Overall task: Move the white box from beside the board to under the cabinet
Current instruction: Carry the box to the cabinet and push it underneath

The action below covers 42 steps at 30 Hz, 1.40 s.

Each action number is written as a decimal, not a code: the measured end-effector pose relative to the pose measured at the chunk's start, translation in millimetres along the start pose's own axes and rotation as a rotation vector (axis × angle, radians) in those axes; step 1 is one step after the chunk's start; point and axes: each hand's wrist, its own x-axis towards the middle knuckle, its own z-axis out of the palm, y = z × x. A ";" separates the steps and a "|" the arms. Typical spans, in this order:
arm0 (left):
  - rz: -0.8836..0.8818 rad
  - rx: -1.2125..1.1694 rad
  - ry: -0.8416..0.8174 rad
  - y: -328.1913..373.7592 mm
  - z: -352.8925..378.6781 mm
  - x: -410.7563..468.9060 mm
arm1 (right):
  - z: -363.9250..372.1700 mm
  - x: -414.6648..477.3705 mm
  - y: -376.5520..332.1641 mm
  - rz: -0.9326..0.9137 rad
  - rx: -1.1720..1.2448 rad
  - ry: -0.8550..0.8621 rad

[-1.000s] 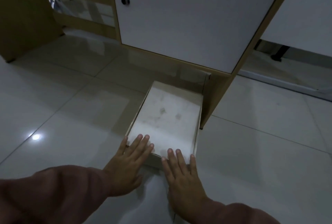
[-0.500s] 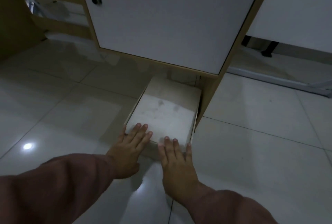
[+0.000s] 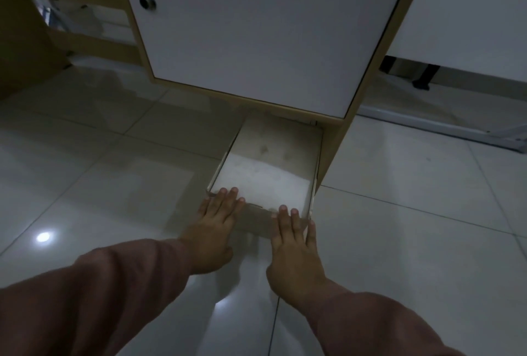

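A flat white box [image 3: 268,167] lies on the tiled floor, its far end tucked under the cabinet [image 3: 256,27], which has a white door and wooden frame. The box's right side runs close along the cabinet's wooden side panel [image 3: 339,144]. My left hand [image 3: 214,230] lies flat against the box's near left corner, fingers spread over its top edge. My right hand [image 3: 296,250] presses flat on the near right edge, fingers apart. Neither hand grips the box. Both forearms wear pinkish sleeves.
Glossy grey floor tiles [image 3: 413,213] spread all around. A round lock [image 3: 147,1] sits on the cabinet door. A brown wooden panel [image 3: 22,41] stands at far left. White furniture [image 3: 470,13] and a dark leg [image 3: 422,78] stand at right.
The box has slid farther under the cabinet, with both flat hands following it forward. More of its far end is now covered by the cabinet's bottom edge.
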 end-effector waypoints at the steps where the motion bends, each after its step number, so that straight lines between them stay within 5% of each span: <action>1: -0.002 -0.007 0.009 0.5 1.4 -2.8 | 1.3 -3.6 -3.0 0.019 0.007 -0.003; 27: -0.075 0.087 -0.127 5.9 -28.8 56.8 | -38.2 61.3 8.7 0.122 -0.080 -0.278; 42: -0.120 0.071 -0.164 12.1 -40.3 90.3 | -47.4 89.9 22.1 0.155 -0.031 -0.271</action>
